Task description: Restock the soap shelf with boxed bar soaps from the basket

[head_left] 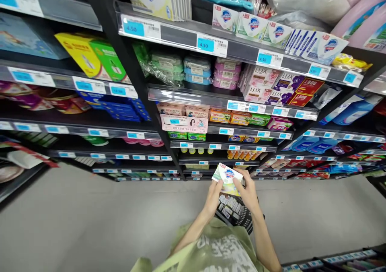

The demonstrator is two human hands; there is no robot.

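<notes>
A white and green soap box (228, 174) with a blue and red shield logo is held between both hands in front of the body. My left hand (214, 192) grips its lower left side, thumb on the front. My right hand (246, 186) grips the right side, thumb on the face and fingers over the top edge. Below the hands, a dark basket (247, 219) holds several small white packages and is partly hidden by my right arm and the shirt.
Shelves with price tags stand ahead. Similar soap boxes (252, 24) line the top shelf, with LUX boxes (261, 77) and plastic soap dishes (197, 70) below. Grey floor (120, 223) lies around the body. Another shelf edge (340, 260) is at the lower right.
</notes>
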